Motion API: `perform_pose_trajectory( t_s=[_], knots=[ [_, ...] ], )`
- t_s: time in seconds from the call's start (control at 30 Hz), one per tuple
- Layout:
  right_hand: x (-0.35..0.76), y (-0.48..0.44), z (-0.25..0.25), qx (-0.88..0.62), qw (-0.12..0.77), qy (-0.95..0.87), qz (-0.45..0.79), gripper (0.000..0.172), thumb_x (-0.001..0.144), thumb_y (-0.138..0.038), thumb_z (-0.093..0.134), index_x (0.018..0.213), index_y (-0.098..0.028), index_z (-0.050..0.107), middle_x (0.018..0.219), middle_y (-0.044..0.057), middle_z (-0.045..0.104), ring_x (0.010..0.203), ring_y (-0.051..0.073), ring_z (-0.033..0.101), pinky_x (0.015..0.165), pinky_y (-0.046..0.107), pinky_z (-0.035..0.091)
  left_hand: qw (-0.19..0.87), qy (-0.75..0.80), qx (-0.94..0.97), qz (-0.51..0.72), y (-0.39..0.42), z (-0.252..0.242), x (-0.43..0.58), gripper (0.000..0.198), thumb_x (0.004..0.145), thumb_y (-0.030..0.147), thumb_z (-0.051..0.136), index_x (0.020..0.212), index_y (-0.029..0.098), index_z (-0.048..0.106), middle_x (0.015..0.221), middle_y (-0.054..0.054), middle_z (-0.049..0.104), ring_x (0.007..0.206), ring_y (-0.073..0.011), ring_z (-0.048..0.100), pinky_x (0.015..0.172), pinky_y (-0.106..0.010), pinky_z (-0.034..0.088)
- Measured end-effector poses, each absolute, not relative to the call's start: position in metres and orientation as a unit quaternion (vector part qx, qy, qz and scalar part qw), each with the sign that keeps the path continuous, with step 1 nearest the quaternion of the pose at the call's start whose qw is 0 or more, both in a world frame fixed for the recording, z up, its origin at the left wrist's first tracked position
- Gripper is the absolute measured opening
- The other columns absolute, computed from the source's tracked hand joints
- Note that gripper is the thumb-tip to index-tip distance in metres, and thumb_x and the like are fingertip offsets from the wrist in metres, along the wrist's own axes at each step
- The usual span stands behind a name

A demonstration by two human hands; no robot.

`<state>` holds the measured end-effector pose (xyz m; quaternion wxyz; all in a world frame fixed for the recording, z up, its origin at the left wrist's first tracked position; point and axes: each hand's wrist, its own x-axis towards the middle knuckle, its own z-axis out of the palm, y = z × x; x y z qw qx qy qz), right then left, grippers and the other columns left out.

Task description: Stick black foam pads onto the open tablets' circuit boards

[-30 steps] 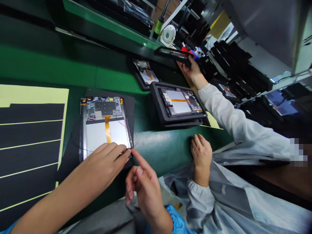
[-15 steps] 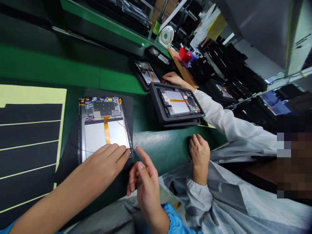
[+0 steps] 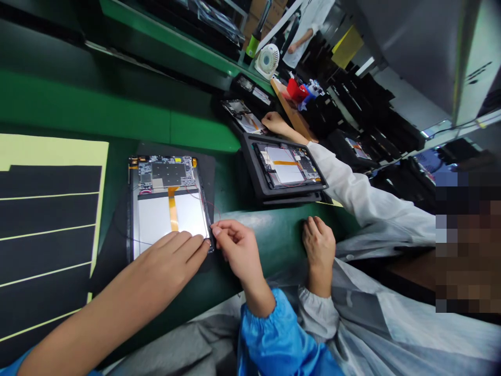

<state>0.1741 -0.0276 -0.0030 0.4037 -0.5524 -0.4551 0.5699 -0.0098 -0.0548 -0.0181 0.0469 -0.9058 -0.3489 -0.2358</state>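
An opened tablet [image 3: 168, 175], its circuit board, silver battery and orange ribbon cable exposed, lies on a dark sheet [image 3: 207, 167] on the green bench. My left hand [image 3: 176, 256] rests over its lower part, fingers closed together with the tips at the lower right edge; what they grip is hidden. Beside that edge, my right hand [image 3: 238, 243] is closed in a pinch, fingertips close to the left ones. A thin red wire [image 3: 209, 202] loops from the tablet's right side to the pinching fingers. A dark wire [image 3: 139, 242] crosses the battery's left side.
Yellow sheet with black strips [image 3: 50, 230] at left. To the right, another opened tablet [image 3: 287, 163] sits in a black foam tray [image 3: 250, 156]. A co-worker's hand [image 3: 274, 122] reaches a further tablet [image 3: 245, 115]; their other hand [image 3: 319, 243] rests on the bench. A fan [image 3: 268, 60] stands behind.
My right hand has moved up to the tablet's right edge, and its extended index finger has closed into a pinch. My left hand stays put. The co-worker's far tablet has shifted slightly right.
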Motion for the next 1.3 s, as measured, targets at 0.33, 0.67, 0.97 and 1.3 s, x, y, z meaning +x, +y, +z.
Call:
perform_pose_trajectory(
  t_s=[0.33, 0.67, 0.97, 1.3],
  knots=[
    [0.178, 0.009, 0.002, -0.505, 0.338, -0.549, 0.574, 0.028, 0.075, -0.041, 0.084, 0.081, -0.016, 0.072, 0.066, -0.004, 0.061, 0.058, 0.009, 0.048, 0.058, 0.023, 0.037, 0.060, -0.340, -0.915, -0.208, -0.048, -0.021, -0.012, 0.038, 0.090, -0.004, 0.039, 0.113, 0.010, 0.067, 0.091, -0.011, 0.061, 0.084, -0.0272, 0.054, 0.078, -0.042, 0.044],
    [0.187, -0.022, 0.000, -0.509, 0.412, -0.711, 0.256, 0.012, 0.099, -0.027, 0.064, 0.093, -0.020, 0.072, 0.087, 0.002, 0.064, 0.082, 0.016, 0.059, 0.076, 0.030, 0.050, -0.040, -0.341, -0.902, -0.262, -0.041, -0.012, -0.015, 0.027, 0.106, 0.016, 0.042, 0.102, 0.018, 0.068, 0.093, -0.006, 0.065, 0.089, -0.0253, 0.055, 0.081, -0.040, 0.040],
    [0.199, -0.057, -0.012, -0.418, 0.327, -0.833, 0.157, 0.032, 0.100, -0.020, 0.060, 0.130, -0.023, 0.071, 0.135, 0.012, 0.067, 0.134, 0.030, 0.053, 0.112, 0.051, 0.050, -0.048, -0.400, -0.848, -0.345, -0.071, -0.023, -0.030, 0.025, 0.104, 0.015, 0.048, 0.125, 0.014, 0.063, 0.123, -0.013, 0.062, 0.116, -0.0312, 0.054, 0.098, -0.047, 0.041],
    [0.194, -0.043, 0.000, -0.391, 0.329, -0.844, 0.166, 0.023, 0.101, -0.023, 0.059, 0.118, -0.022, 0.076, 0.103, 0.009, 0.068, 0.101, 0.024, 0.060, 0.088, 0.040, 0.054, -0.085, -0.435, -0.831, -0.337, -0.062, -0.024, -0.024, 0.029, 0.106, 0.022, 0.044, 0.118, 0.021, 0.071, 0.120, -0.010, 0.063, 0.115, -0.0307, 0.054, 0.096, -0.047, 0.041]
  ],
)
